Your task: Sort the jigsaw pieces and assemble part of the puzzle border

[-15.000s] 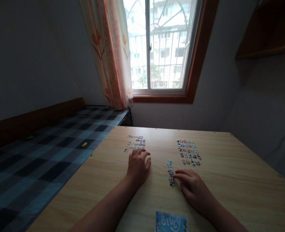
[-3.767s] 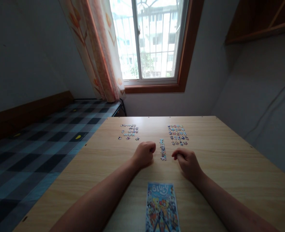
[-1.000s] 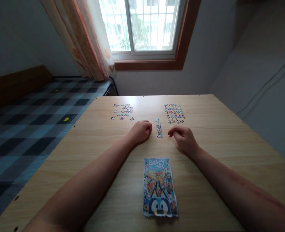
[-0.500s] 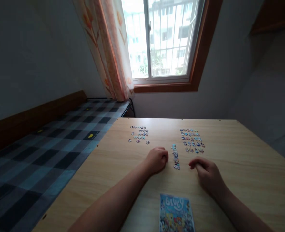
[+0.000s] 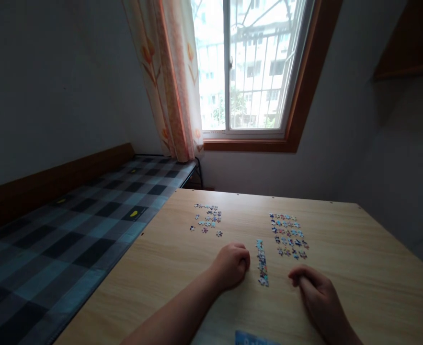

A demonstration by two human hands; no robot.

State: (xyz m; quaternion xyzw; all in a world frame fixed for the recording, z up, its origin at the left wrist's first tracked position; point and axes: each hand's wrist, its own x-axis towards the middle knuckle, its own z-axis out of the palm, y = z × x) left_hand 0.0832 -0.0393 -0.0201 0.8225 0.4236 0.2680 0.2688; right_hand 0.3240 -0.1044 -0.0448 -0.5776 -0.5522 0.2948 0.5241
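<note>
Left hand (image 5: 231, 265) and right hand (image 5: 317, 294) folded; strip of puzzle pieces (image 5: 262, 265) between them.
On my remote feed, the wood-grain table (image 5: 161, 297) bears the strip, a looser group of pieces (image 5: 214, 213) beyond the left hand and a denser block of pieces (image 5: 286, 232) in rows beyond the right; at the lower edge I see part of a blue printed item (image 5: 251, 339), contents undeterminable. I record the left fingers curled into a loose fist, just beside the strip, apart from it; the right fingers bent inward, thumb alongside, farther from it. Whether either hand encloses anything, I cannot tell.
</note>
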